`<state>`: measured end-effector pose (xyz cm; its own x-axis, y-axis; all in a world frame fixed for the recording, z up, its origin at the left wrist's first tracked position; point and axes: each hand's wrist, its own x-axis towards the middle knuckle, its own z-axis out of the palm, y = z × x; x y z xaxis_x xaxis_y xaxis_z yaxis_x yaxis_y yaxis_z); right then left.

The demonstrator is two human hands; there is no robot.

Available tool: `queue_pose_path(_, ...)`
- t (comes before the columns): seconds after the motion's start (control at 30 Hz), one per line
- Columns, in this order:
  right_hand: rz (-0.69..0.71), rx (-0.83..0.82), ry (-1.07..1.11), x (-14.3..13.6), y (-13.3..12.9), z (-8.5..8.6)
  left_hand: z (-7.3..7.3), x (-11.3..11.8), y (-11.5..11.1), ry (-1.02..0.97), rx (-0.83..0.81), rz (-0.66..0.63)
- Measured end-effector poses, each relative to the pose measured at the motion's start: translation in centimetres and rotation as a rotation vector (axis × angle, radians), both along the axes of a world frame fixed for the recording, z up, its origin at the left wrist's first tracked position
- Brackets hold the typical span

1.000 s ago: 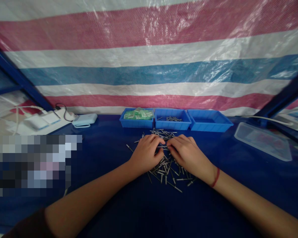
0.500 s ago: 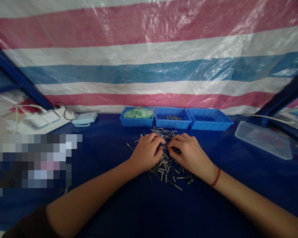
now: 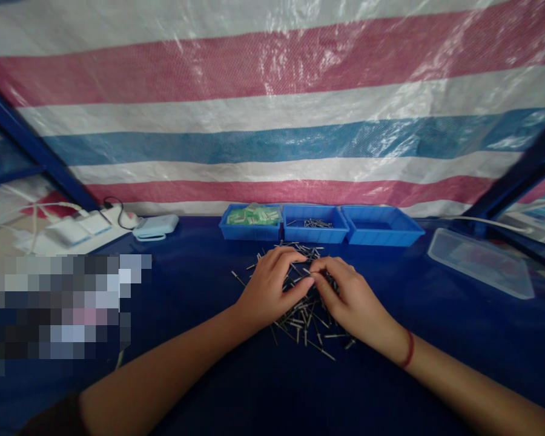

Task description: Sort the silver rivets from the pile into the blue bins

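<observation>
Left hand [image 3: 272,284], half open, just brought thumb nearer right hand [image 3: 349,293], which looks pinched on rivet [image 3: 306,270]; I've both close in.

Clock positions are taken from the rivets [image 3: 306,315], finished silver-grey. Sheet [image 3: 272,142], 12 o'clock: roughly horizontal stripes in pinkish red, white and blue. Bins [image 3: 315,234], 12 o'clock: brighter blue. Packets [image 3: 253,215], 11 o'clock: green and whitish. Case [image 3: 156,226], 10 o'clock: pale blue. Lid [image 3: 481,263], 3 o'clock: translucent, whitish. Wristband [image 3: 409,349], 4 o'clock: red. Counter [image 3: 272,393]: plain dark blue.
</observation>
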<state>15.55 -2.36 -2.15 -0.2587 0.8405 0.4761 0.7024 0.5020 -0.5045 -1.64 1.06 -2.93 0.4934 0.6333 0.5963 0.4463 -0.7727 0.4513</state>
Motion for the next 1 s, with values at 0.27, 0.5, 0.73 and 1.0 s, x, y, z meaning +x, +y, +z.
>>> queue_pose_path(0.27,0.053,-0.069,0.288,-0.8,-1.7,0.7,0.4,0.2,-0.8,-0.19,0.067,-0.103)
queue_pose_path(0.5,0.15,-0.371,0.36,-1.1,-2.4,2.0,0.4,0.5,-1.4,-0.299,0.107,-0.049)
queue_pose_path(0.73,0.149,-0.393,0.43,-1.2,-2.6,1.9,0.3,0.7,-1.4,-0.363,0.031,-0.089)
queue_pose_path(1.0,0.177,-0.421,0.54,-1.1,-2.1,2.0,0.2,0.7,-1.7,-0.318,0.031,-0.108)
